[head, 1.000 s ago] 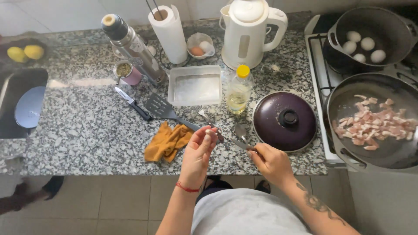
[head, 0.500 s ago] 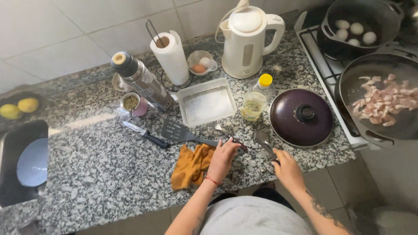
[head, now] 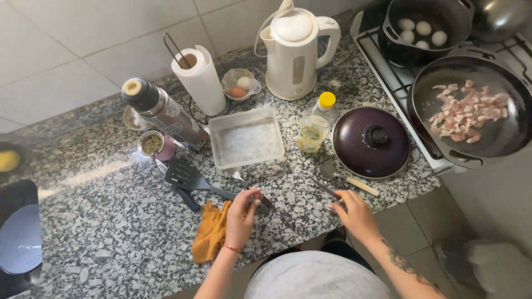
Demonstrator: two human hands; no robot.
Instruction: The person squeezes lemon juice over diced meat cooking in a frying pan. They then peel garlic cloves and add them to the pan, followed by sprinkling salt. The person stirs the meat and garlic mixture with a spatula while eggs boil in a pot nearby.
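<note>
Granite tabletop carries a dark-handled utensil lying just right of the orange cloth, long axis slanting toward the purple lid; left hand fingers pinch its handle, right hand fingers curl narrowly over another utensil.

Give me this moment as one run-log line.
left hand: on fork handle, by orange cloth | right hand: touching knife | pan of meat: on stove
</note>
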